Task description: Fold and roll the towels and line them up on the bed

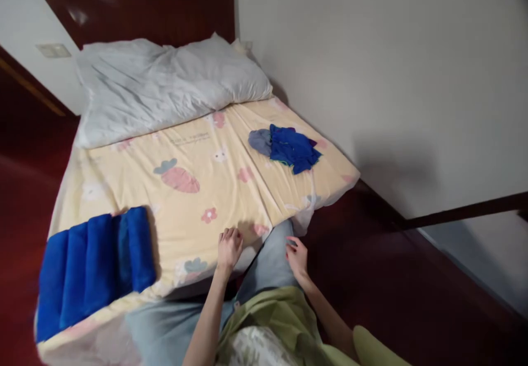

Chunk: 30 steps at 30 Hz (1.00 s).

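My left hand (230,249) is over the front edge of the bed, its fingers curled into a loose fist with nothing showing in them. Beside my right thigh is my right hand (297,257), fingers bent and slightly apart, holding nothing visible. A crumpled bundle of blue clothing (293,148) with a grey piece (260,142) at its left end lies on the bed, beyond both hands. Several blue folded cloths (99,267), thick and soft-looking, lie in a row on the near left corner. Neither hand touches the clothing or the cloths.
A yellow sheet (231,190) printed with carrots and flowers covers the bed. White bedding (165,85) lies across its head, against a dark wooden headboard (157,11). A pale wall (391,69) rises at the right above a dark red floor (371,278).
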Each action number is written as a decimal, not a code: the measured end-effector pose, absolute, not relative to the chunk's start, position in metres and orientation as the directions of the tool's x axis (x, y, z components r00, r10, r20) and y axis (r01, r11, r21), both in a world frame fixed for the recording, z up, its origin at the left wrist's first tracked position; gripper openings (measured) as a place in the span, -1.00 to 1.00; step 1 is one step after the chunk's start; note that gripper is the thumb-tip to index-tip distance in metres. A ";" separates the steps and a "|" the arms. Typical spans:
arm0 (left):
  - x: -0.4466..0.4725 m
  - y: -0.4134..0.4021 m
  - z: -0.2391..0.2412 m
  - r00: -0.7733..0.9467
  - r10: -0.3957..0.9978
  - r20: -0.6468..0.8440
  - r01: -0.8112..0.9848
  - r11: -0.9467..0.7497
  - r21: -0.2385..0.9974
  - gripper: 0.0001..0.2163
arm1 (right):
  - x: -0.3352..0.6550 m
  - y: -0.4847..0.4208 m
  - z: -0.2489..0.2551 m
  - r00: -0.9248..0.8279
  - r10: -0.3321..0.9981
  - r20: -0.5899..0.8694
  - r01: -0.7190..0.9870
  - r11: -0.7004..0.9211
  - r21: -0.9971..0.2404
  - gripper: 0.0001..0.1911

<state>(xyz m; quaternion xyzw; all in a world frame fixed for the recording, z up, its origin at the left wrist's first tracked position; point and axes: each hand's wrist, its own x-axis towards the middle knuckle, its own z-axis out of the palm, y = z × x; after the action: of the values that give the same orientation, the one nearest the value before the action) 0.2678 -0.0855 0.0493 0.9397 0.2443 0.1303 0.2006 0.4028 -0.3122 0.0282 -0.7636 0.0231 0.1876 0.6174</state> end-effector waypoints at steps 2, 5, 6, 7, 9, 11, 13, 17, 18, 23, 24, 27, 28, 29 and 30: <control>0.295 -0.075 0.035 0.839 0.533 0.110 0.433 -0.775 0.461 -0.89 | 0.411 -0.310 0.024 0.933 0.159 -0.322 -0.292 -0.183 -0.939 -0.46; 0.317 -0.064 0.011 0.786 0.609 0.112 0.498 -0.729 0.469 -0.84 | 0.416 -0.309 0.013 0.940 0.151 -0.305 -0.285 -0.139 -0.948 -0.42; 0.319 -0.062 0.003 0.772 0.622 0.130 0.506 -0.726 0.466 -0.83 | 0.419 -0.309 0.009 0.945 0.154 -0.288 -0.269 -0.136 -0.954 -0.41; 0.321 -0.062 -0.003 0.765 0.627 0.147 0.508 -0.727 0.462 -0.81 | 0.425 -0.309 0.006 0.952 0.153 -0.265 -0.245 -0.137 -0.960 -0.40; 0.320 -0.062 -0.011 0.761 0.627 0.170 0.504 -0.735 0.453 -0.79 | 0.447 -0.305 0.006 0.975 0.129 -0.183 -0.162 -0.158 -0.974 -0.44; 0.319 -0.063 -0.014 0.759 0.622 0.192 0.499 -0.746 0.440 -0.77 | 0.483 -0.296 0.012 0.993 0.111 -0.037 -0.014 -0.204 -0.979 -0.54; 0.318 -0.063 -0.016 0.758 0.609 0.233 0.487 -0.766 0.419 -0.77 | 0.529 -0.280 0.026 0.982 0.126 0.139 0.168 -0.253 -0.953 -0.62; 0.319 -0.065 -0.017 0.752 0.582 0.311 0.461 -0.800 0.385 -0.78 | 0.627 -0.238 0.063 0.912 0.170 0.373 0.410 -0.379 -0.830 -0.47; 0.319 -0.065 -0.018 0.748 0.584 0.316 0.465 -0.800 0.379 -0.78 | 0.649 -0.226 0.071 0.886 0.217 0.410 0.463 -0.426 -0.777 -0.43; 0.318 -0.072 -0.017 0.742 0.609 0.280 0.483 -0.775 0.407 -0.79 | 0.742 -0.176 0.091 0.852 0.330 0.406 0.514 -0.674 -0.530 -0.32; 0.318 -0.073 -0.017 0.740 0.615 0.273 0.483 -0.768 0.420 -0.80 | 0.756 -0.168 0.090 0.866 0.313 0.389 0.484 -0.715 -0.504 -0.30; 0.316 -0.076 -0.020 0.734 0.625 0.265 0.482 -0.754 0.446 -0.83 | 0.787 -0.150 0.081 0.924 0.229 0.305 0.354 -0.811 -0.466 -0.32; 0.316 -0.077 -0.022 0.735 0.624 0.264 0.478 -0.754 0.451 -0.83 | 0.795 -0.147 0.077 0.945 0.196 0.261 0.300 -0.837 -0.458 -0.37; 0.315 -0.077 -0.024 0.737 0.621 0.266 0.471 -0.755 0.456 -0.84 | 0.800 -0.145 0.073 0.963 0.162 0.215 0.245 -0.858 -0.451 -0.44; 0.315 -0.078 -0.025 0.739 0.617 0.270 0.465 -0.757 0.459 -0.84 | 0.805 -0.143 0.069 0.975 0.128 0.181 0.198 -0.872 -0.448 -0.53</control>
<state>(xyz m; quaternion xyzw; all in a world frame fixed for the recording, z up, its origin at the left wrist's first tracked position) 0.3151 -0.0782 -0.0254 0.9142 0.2960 0.2071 0.1838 0.8054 -0.1434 0.0692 -0.9647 -0.0846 -0.0729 0.2387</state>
